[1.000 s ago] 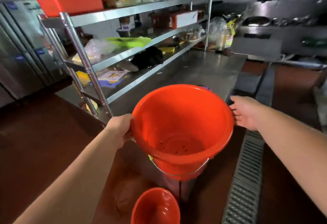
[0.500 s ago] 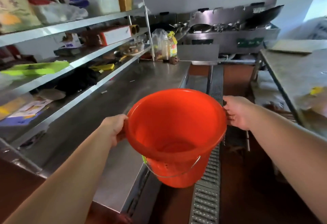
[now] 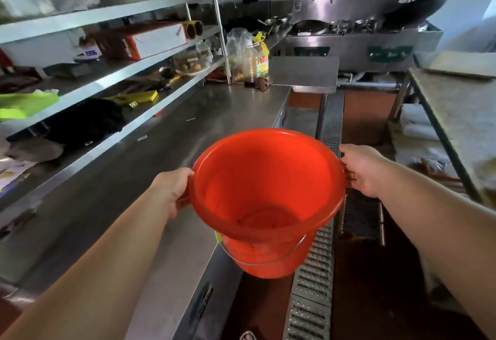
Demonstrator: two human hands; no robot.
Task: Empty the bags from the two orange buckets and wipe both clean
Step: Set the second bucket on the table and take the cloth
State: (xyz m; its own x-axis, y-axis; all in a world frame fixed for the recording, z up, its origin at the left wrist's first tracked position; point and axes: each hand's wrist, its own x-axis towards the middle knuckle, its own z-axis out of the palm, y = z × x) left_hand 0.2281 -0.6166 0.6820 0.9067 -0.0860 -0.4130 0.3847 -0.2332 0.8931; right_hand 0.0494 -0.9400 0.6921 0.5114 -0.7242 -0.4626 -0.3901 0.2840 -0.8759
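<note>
I carry one orange bucket in mid air, over the front edge of the steel counter. My left hand grips its rim on the left, and my right hand grips the rim on the right. The bucket is upright, with no bag inside; a few dark specks lie on its bottom. Its wire handle hangs down under the rim at the front. The second orange bucket is out of view.
Steel shelves with boxes, bags and a black cloth run along the left. A floor drain grate runs down the aisle. A stove with woks stands at the back, and another table on the right.
The view has turned right and moved along the counter with the bucket held between both hands. The second bucket on the floor has dropped out of view.
</note>
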